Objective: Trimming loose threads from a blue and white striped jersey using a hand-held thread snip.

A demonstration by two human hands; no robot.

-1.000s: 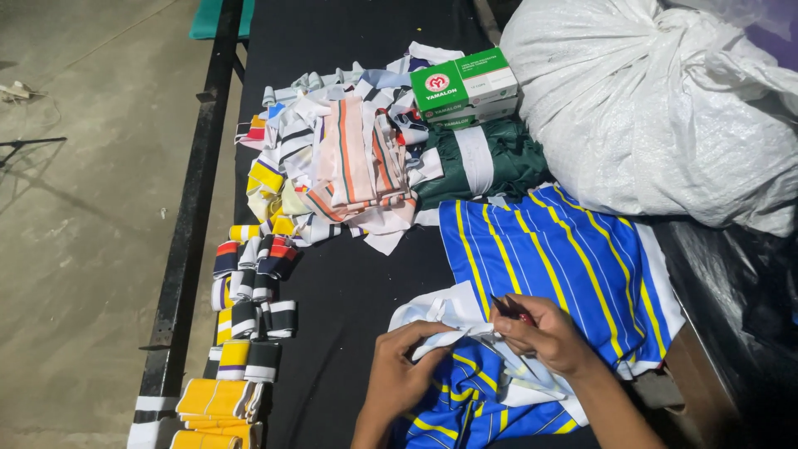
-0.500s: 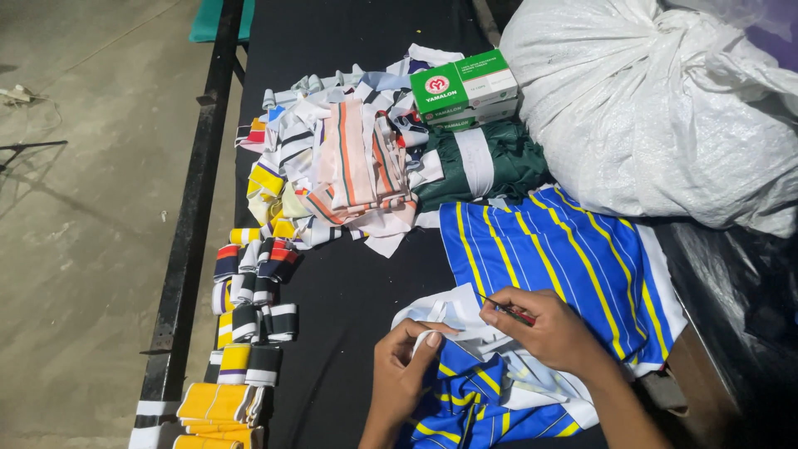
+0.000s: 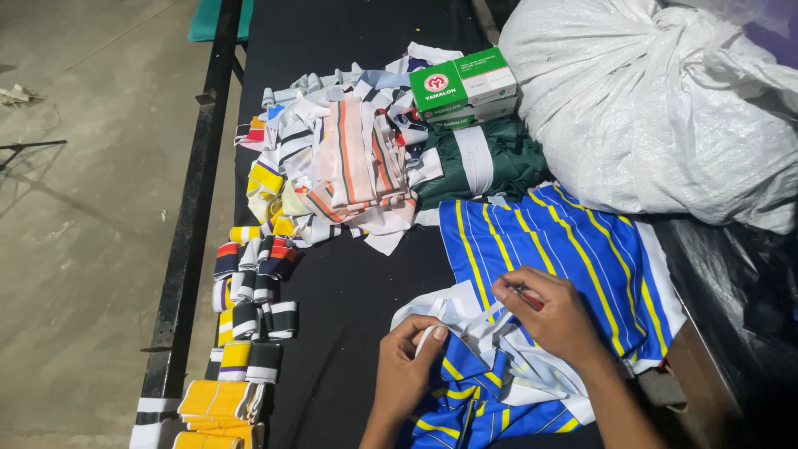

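Item one: my left hand (image 3: pixel 409 366), fingers curled, pinching a white fabric strip (image 3: pixel 455 320) at its near end. Item two: my right hand (image 3: pixel 555 318), fingers pressed together on the strip's far end; a small red-tipped tool shows at the fingertips, too hidden to tell its kind. The strip runs between both hands, lying over a blue garment with yellow and white stripes (image 3: pixel 555 249) on the black table (image 3: pixel 349 291).

Also logged: a heap of mixed striped offcuts (image 3: pixel 341 166) further up the table; rows of folded collar pieces (image 3: pixel 253 291) along the left edge; a green and white box (image 3: pixel 463 85) on dark green cloth (image 3: pixel 482 162); a large white sack (image 3: pixel 657 108) at the right.
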